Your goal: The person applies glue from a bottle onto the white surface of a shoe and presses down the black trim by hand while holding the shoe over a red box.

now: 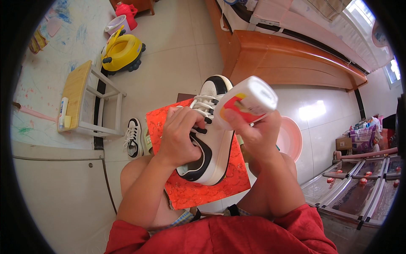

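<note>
A white and black sneaker with white laces lies on an orange-red patterned board or cloth over my lap, toe pointing away from me. My left hand is closed on the sneaker's left side, near the tongue and collar, with some fingers hidden in its opening. My right hand grips a white plastic bottle with a red and yellow label, tipped with its base up above the sneaker's right side. The bottle's mouth is hidden behind the hand and bottle body.
A matching sneaker stands on the floor at left. To the right is a pink basin. Farther left are a wooden-topped stool and a yellow child's potty. A wooden bed frame spans the far right, with clear-fronted drawers nearer.
</note>
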